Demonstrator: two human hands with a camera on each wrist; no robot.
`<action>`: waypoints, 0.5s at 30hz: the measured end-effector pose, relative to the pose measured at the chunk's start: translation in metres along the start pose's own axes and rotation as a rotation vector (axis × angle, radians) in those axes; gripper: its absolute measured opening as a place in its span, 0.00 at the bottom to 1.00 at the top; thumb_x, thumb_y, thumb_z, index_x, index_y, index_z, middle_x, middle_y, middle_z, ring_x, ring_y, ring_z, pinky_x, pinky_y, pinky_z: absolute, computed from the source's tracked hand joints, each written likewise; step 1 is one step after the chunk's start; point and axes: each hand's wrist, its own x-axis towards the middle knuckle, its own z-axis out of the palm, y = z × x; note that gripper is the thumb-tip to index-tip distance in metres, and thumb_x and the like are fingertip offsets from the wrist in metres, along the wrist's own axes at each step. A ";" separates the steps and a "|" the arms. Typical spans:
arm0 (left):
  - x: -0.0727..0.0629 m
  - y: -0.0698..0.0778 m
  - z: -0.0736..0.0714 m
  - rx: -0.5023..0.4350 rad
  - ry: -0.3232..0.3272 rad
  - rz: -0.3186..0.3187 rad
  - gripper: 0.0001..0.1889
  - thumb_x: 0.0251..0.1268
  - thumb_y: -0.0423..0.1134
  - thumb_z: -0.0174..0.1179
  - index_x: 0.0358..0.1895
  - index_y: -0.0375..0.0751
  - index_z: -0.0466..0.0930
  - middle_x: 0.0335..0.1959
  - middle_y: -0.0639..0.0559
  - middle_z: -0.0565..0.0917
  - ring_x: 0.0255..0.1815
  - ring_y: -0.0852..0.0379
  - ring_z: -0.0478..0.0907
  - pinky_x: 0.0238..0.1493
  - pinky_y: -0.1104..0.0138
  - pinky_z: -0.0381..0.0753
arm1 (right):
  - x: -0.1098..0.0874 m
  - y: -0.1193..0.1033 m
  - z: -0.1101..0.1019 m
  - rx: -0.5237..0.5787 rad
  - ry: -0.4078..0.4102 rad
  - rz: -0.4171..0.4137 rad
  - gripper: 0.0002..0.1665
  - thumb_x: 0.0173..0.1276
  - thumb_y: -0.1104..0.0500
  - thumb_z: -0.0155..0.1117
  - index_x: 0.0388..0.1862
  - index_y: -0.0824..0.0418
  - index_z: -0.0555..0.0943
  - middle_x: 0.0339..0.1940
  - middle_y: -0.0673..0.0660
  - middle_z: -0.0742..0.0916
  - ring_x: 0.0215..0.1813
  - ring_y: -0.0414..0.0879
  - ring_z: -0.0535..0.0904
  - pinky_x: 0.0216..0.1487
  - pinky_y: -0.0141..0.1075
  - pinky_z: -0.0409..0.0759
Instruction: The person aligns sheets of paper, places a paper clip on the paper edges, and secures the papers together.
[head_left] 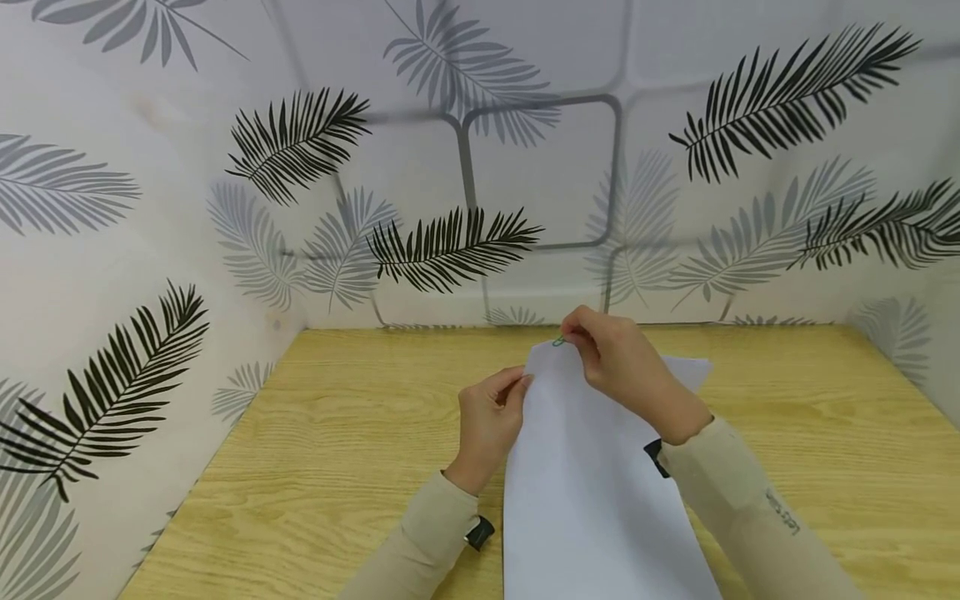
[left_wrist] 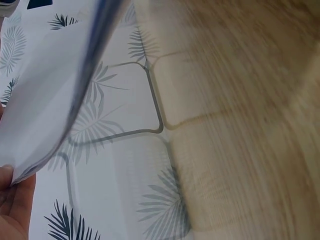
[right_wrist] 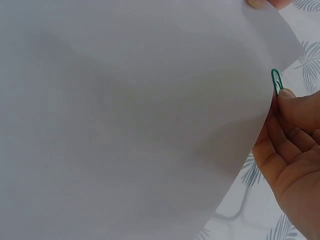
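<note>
White paper (head_left: 585, 467) is held up off the table, its lower part toward the front edge of the head view. By its upper left edge my left hand (head_left: 489, 421) pinches it between thumb and fingers. A green paper clip (right_wrist: 275, 80) sits at the paper's top edge, its loop over the sheet. My right hand (head_left: 618, 362) pinches the clip's outer end between thumb and forefinger. In the left wrist view the paper (left_wrist: 42, 100) looks like several sheets along its edge, with the left thumb (left_wrist: 6, 176) on it.
The wood-grain table (head_left: 337, 450) spreads to both sides of the paper. A wall (head_left: 540, 183) with a leaf pattern stands behind it, and another patterned wall (head_left: 112, 250) is at the left. Dark straps (head_left: 480, 533) show at the wrists.
</note>
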 end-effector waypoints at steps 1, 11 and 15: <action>0.000 -0.001 0.000 -0.001 0.003 0.002 0.05 0.62 0.26 0.63 0.39 0.30 0.86 0.31 0.41 0.87 0.23 0.52 0.82 0.25 0.73 0.78 | 0.000 0.000 0.000 0.001 0.003 -0.004 0.08 0.62 0.77 0.62 0.34 0.67 0.77 0.29 0.59 0.85 0.26 0.46 0.80 0.28 0.38 0.79; 0.000 0.002 -0.001 0.010 0.005 0.049 0.05 0.61 0.26 0.63 0.38 0.30 0.86 0.31 0.41 0.87 0.24 0.53 0.82 0.27 0.71 0.80 | -0.002 -0.001 -0.005 -0.024 -0.042 0.011 0.09 0.61 0.77 0.63 0.39 0.70 0.81 0.34 0.60 0.87 0.33 0.50 0.83 0.34 0.40 0.82; 0.000 0.002 -0.002 0.028 0.011 0.076 0.05 0.60 0.25 0.63 0.37 0.29 0.86 0.30 0.41 0.87 0.24 0.53 0.82 0.27 0.72 0.80 | -0.001 -0.003 -0.009 -0.005 -0.083 0.029 0.11 0.59 0.77 0.64 0.40 0.69 0.82 0.36 0.60 0.87 0.34 0.49 0.83 0.35 0.39 0.82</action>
